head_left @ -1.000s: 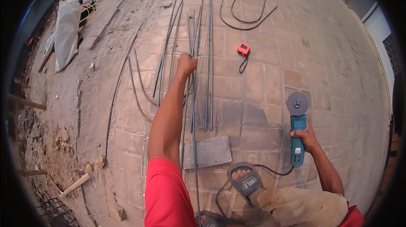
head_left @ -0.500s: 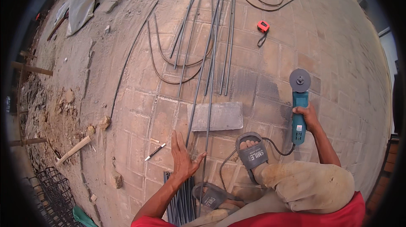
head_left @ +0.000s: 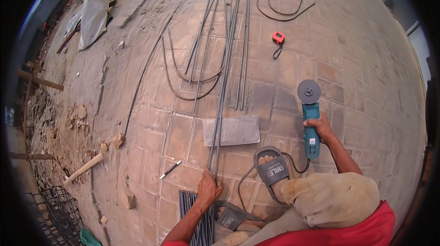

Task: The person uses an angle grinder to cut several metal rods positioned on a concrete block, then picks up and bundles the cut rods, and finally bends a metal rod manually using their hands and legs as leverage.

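On the brick paving, the left hand (head_left: 208,190) pinches the near ends of two long steel rods (head_left: 220,108) lying across a grey slab (head_left: 231,130) — lining them up, likely. The right hand (head_left: 321,127) grips the grinder (head_left: 310,117); cutting needs steadied rods.

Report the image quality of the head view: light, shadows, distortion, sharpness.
Head view: even daylight with soft, faint shadows and no glare. Strong fisheye bending: the straight steel rods and paving joints curve toward a black rim. The centre is sharp around the left hand, the right hand and the angle grinder; detail softens toward the edges, as at the wire cage.
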Motion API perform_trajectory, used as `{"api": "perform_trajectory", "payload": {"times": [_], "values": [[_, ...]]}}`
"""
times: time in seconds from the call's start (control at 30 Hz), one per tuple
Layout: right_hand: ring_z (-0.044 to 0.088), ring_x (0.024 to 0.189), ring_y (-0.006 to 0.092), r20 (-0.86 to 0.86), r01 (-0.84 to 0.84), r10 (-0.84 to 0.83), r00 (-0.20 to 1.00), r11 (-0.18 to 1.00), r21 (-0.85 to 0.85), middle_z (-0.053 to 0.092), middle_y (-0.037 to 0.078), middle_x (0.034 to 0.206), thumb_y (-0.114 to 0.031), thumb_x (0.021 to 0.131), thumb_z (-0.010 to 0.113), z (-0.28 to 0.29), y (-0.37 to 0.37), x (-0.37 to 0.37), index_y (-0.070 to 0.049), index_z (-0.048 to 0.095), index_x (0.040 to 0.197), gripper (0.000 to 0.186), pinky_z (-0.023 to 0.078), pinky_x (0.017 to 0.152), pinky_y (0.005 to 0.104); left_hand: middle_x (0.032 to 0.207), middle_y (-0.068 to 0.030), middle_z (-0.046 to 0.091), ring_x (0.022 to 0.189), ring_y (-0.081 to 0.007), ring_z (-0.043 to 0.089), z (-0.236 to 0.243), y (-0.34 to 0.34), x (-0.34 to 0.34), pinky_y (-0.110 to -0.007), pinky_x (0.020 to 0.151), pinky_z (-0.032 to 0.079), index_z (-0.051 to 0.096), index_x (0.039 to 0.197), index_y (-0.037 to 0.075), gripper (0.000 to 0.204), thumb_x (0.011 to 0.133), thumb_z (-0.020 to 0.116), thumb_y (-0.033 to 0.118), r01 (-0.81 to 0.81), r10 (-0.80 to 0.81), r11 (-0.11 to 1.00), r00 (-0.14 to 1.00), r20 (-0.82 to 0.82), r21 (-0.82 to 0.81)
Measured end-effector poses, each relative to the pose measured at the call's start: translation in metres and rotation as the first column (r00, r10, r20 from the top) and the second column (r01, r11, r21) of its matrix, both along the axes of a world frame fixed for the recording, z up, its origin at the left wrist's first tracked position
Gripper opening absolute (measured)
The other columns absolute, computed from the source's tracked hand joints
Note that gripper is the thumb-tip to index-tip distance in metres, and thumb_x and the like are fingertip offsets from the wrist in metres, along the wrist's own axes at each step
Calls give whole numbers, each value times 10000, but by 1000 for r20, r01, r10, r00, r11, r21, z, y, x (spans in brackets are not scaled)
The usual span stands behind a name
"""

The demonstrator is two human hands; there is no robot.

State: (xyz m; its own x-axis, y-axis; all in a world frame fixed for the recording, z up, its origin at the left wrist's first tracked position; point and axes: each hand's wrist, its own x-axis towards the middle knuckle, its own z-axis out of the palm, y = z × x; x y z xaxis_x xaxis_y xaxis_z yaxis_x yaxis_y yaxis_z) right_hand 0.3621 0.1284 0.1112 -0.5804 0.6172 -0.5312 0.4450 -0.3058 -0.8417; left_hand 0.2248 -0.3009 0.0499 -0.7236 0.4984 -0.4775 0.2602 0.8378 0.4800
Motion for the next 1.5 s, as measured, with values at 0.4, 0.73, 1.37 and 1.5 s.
{"api": "perform_trajectory", "payload": {"times": [0.4,0.73,1.37,1.5], "values": [[622,689,186,38,43,-44,998,999,33,596,67,822,-101,697,716,1,13,15,-26,558,993,344,531,614,351,972,-344,592,920,-532,582,8,61,-48,-549,809,461,413,1254,-80,479,836,589,73,13,10,926,998,-58,377],[638,664,206,35,67,-67,997,998,9,592,78,814,-95,696,704,8,5,6,-12,549,999,351,549,606,368,908,-336,606,852,-503,615,14,127,-104,-550,762,494,505,1028,-60,209,839,565,7,94,-11,974,930,-367,208],[616,696,189,84,69,-69,994,998,3,583,61,846,-111,701,710,6,11,15,-27,550,1051,394,527,639,355,1036,-265,560,813,-473,645,21,124,-122,-547,716,530,560,972,-23,190,796,608,29,-78,82,997,909,-409,28],[613,706,187,91,80,-81,993,997,9,582,62,847,-123,698,715,5,9,18,-28,552,1051,400,526,640,360,957,-236,622,843,-446,652,18,130,-120,-539,724,517,607,962,-9,192,802,648,88,-9,-27,996,925,-380,-92]]}}
